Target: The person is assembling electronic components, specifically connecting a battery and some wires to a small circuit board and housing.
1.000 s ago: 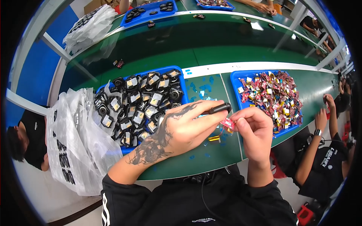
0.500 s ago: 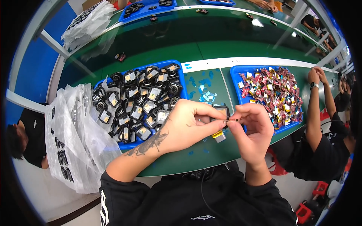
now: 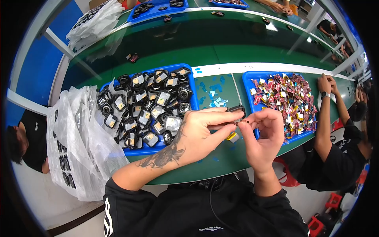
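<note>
My left hand [image 3: 199, 132] is closed, thumb and fingers pinching a small part with a black casing [image 3: 236, 109] showing just beyond the fingertips. A silver piece with yellow tape [image 3: 233, 136] hangs below the left thumb, close to that casing. My right hand [image 3: 265, 134] meets the left one, its thumb and forefinger pinched at a tiny dark piece [image 3: 247, 122]. The fingers hide most of the spot where the fingertips come together, so how the parts join there cannot be seen.
A blue tray [image 3: 193, 93] of black casings stands left of my hands. Another blue tray [image 3: 248, 103] holds small red, yellow and silver parts. Blue film scraps [image 3: 215, 101] lie between them. Plastic sheets [image 3: 75, 146] hang at left; a co-worker's arms [image 3: 325, 114] are at right.
The black casing has turned and now shows edge-on beyond my left fingers. My left hand has tilted slightly; both hands stay together at the same spot.
</note>
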`<move>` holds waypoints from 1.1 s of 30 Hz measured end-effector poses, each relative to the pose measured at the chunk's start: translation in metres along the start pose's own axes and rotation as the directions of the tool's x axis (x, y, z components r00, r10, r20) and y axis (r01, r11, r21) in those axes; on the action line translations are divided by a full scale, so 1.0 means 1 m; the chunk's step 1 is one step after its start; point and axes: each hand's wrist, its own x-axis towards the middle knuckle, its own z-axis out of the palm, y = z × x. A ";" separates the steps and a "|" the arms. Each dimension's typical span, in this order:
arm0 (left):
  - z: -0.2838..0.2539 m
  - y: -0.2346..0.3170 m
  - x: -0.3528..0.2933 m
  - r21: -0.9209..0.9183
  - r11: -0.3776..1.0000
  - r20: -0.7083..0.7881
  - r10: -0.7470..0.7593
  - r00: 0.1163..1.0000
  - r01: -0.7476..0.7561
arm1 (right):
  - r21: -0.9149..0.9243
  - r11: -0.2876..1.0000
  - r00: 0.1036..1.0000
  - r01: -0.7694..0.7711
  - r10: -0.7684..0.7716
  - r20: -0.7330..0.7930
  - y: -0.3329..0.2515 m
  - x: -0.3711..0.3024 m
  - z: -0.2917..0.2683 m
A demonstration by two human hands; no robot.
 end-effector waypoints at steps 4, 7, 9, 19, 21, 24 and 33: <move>0.002 -0.002 0.000 -0.067 0.997 0.004 -0.026 1.000 0.027 | 0.089 0.996 0.999 0.009 -0.005 -0.037 0.003 0.000 0.008; 0.004 -0.004 -0.001 -0.177 0.982 -0.052 -0.071 0.996 0.060 | 0.166 0.983 0.996 -0.079 0.084 -0.025 0.002 0.002 0.011; 0.005 -0.007 -0.001 -0.203 0.977 -0.073 -0.077 0.994 0.061 | 0.225 0.965 0.990 -0.133 0.141 -0.019 0.006 0.000 0.010; 0.005 -0.012 0.001 -0.117 0.993 0.007 -0.021 1.000 0.022 | 0.159 0.976 0.986 -0.149 0.158 -0.046 0.008 0.002 0.007; 0.006 -0.013 0.001 -0.241 0.968 0.003 -0.065 0.998 0.064 | 0.057 0.986 0.987 -0.156 0.158 -0.022 0.009 0.003 0.010; 0.010 -0.012 0.001 -0.335 0.937 -0.011 -0.110 0.994 0.100 | 0.250 0.936 0.968 -0.249 0.239 0.070 0.007 0.004 0.008; -0.009 -0.001 0.005 -0.198 0.978 -0.018 -0.068 0.998 0.063 | 0.253 0.901 0.924 -0.352 0.292 0.246 0.010 0.028 0.008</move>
